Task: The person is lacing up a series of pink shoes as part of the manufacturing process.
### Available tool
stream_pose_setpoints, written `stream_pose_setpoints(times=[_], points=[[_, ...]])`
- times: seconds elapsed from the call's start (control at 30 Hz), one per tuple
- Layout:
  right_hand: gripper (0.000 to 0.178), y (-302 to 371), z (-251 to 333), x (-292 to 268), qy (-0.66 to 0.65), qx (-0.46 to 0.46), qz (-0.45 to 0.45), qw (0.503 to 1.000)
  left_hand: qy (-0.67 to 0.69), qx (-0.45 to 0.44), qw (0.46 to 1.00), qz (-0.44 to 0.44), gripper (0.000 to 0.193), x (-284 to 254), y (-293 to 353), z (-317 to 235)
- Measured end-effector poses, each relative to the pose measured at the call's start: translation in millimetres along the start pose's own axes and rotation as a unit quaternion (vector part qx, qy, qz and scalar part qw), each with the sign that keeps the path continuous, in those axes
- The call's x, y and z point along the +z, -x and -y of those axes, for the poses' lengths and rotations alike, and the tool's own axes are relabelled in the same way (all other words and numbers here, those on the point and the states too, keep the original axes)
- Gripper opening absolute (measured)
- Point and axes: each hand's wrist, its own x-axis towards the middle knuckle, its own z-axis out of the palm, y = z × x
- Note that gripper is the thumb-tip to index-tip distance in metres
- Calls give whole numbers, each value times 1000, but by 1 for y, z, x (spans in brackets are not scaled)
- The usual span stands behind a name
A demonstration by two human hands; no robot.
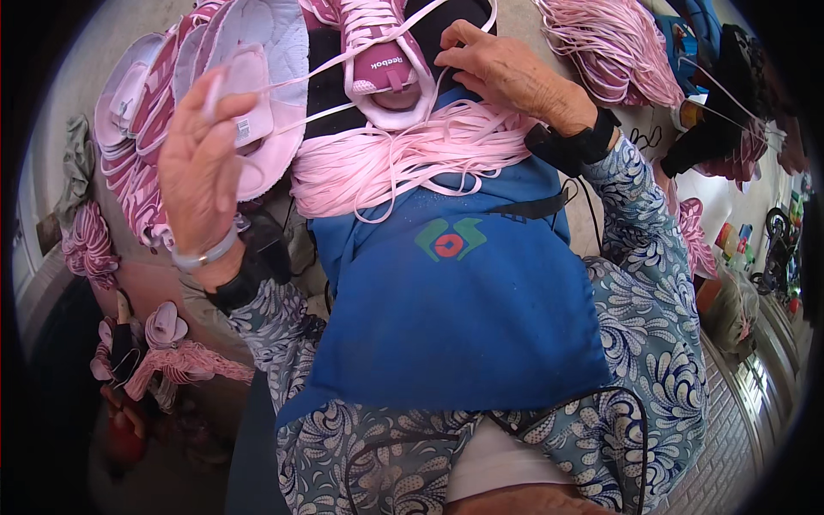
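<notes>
Soft, even daylight fills the scene, brightest on the pale pink bundle of flat laces (403,154) lying above the blue fabric apron (463,292). Shadows are faint and diffuse. Left of the apron the floor sinks into dimness. The fisheye bends everything near the black circular rim, and detail smears there; the apron stays sharp.

The blue apron (455,292) across the lap carries a tangled heap of pink laces (403,159). A pink shoe (382,60) rests at its upper edge, touching the laces. A stack of pink insoles (146,103) lies just beside, on the left.
</notes>
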Motion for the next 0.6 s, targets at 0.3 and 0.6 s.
stream_pose_setpoints(times=[0.3, 0.6], points=[[12, -4, -8, -14, -80, 74, -103, 989, -113, -156, 980, -48, 25, 14, -4, 71], [13, 2, 22, -23, -125, 29, -72, 989, -48, -216, 973, -60, 22, 25, 18, 68]])
